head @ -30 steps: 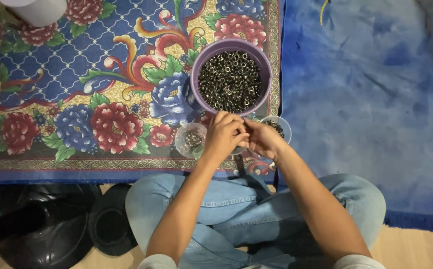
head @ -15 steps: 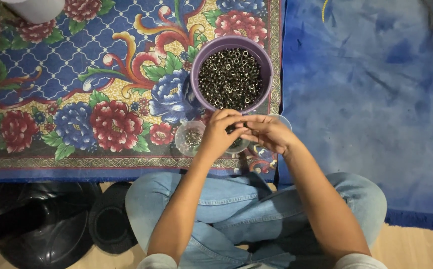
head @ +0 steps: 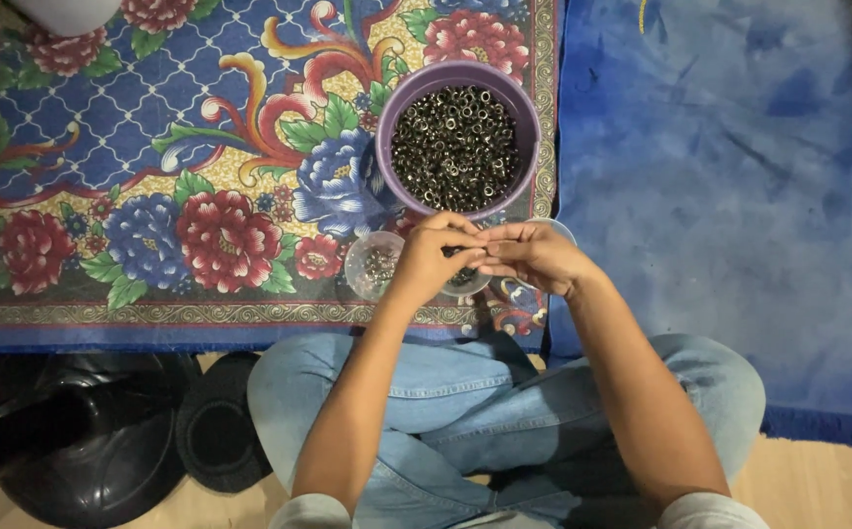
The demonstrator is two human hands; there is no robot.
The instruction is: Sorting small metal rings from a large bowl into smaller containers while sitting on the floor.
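Head view shows your left hand [head: 433,257] and right hand [head: 534,255] touching fingertip to fingertip, fingers pinched on something too small to tell. Just past them, at 12 o'clock, sits the purple bowl [head: 458,139] of little metal rings, and a small clear cup [head: 373,264] stands at 9 o'clock.

Home floor w/ floral rug [head: 151,167], blue mat [head: 739,196], fan base [head: 83,441].

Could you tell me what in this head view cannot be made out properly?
- What the left hand and right hand pinch: hidden by the fingers, too small.
- Clear cup by the right hand: mostly covered by that hand.
- White object: cut off by the top edge.
- Rings in the purple bowl: too small to tell their exact kind.
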